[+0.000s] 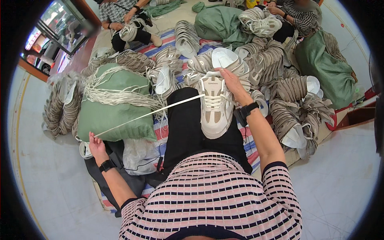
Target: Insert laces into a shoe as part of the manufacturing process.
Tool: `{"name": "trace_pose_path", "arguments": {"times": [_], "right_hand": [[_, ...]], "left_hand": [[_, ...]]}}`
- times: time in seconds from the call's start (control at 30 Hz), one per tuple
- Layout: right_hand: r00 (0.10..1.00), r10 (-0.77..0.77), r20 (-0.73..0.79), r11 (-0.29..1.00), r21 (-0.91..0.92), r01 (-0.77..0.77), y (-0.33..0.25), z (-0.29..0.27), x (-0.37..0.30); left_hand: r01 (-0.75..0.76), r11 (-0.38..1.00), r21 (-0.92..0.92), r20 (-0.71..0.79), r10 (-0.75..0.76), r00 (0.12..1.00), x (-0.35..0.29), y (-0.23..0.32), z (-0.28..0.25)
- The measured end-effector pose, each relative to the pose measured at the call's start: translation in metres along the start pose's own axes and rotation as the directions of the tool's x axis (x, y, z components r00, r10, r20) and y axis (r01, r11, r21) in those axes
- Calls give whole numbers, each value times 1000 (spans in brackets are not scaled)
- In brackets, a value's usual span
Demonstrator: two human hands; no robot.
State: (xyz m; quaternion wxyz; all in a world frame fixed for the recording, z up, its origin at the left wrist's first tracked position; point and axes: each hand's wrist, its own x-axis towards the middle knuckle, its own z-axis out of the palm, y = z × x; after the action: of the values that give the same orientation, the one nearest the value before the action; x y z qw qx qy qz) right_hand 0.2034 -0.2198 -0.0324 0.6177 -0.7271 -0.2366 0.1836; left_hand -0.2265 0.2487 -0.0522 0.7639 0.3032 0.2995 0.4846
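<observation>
A beige and white shoe upper [213, 105] rests on my black-trousered thigh, its toe toward me. My right hand [232, 83] grips its far right edge near the tongue, thumb at the top. Out to the left, my left hand [97, 146] pinches the end of a cream shoelace [154, 111]. That lace runs taut from the fingers up to the upper's eyelets, where several rows are laced across. A green sack [116, 124] lies beyond my left hand, with a bundle of loose cream laces [116, 90] draped over it.
Stacks of nested shoe uppers stand at the left [64, 106], the middle back [187, 38] and the right [296, 90]. Green sacks [326, 70] sit farther off. Two people work on uppers at the back. A clear plastic bag [138, 156] lies on the striped sheet [252, 158].
</observation>
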Motion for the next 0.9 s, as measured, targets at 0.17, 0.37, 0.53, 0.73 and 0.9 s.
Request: {"name": "trace_pose_path", "arguments": {"times": [0.17, 0.37, 0.53, 0.73, 0.9], "right_hand": [[997, 81, -1, 966, 246, -79, 3, 3, -7], [998, -30, -52, 987, 156, 38, 23, -1, -6], [993, -109, -36, 994, 26, 110, 29, 11, 4], [990, -128, -54, 990, 58, 131, 36, 6, 3], [987, -119, -108, 992, 31, 123, 36, 8, 2]], "left_hand": [[-353, 861, 367, -188, 440, 878, 4, -8, 23], [-379, 805, 457, 299, 262, 917, -54, -72, 180], [-505, 563, 655, 687, -164, 708, -163, -181, 275], [-904, 218, 368, 930, -82, 359, -197, -235, 302], [-965, 95, 244, 962, -151, 228, -192, -243, 307]]}}
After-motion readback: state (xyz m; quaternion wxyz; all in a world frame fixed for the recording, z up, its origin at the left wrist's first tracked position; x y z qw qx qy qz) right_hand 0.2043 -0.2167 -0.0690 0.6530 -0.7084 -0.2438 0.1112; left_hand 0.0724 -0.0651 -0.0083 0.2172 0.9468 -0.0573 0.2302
